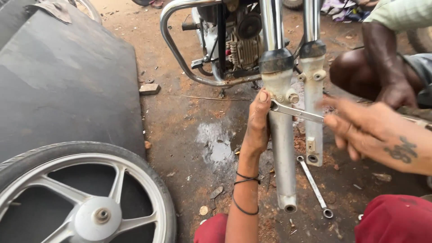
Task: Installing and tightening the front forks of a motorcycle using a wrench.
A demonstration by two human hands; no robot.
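A motorcycle stands with its front wheel off, and two silver fork legs hang down. My left hand (pixel 258 123) presses against the near fork leg (pixel 282 148), thumb up by its upper bolts. My right hand (pixel 360 128) grips the handle of a silver wrench (pixel 297 111), and the wrench's head sits on a bolt on that near fork leg. The far fork leg (pixel 313 103) hangs just behind it.
A second wrench (pixel 314 186) lies on the dirt below the forks. The removed wheel (pixel 85 193) lies at the lower left beside a dark seat-like panel (pixel 67 81). Another person's hand (pixel 396 92) rests on a knee at the upper right. A chrome crash bar (pixel 180 49) curves by the engine.
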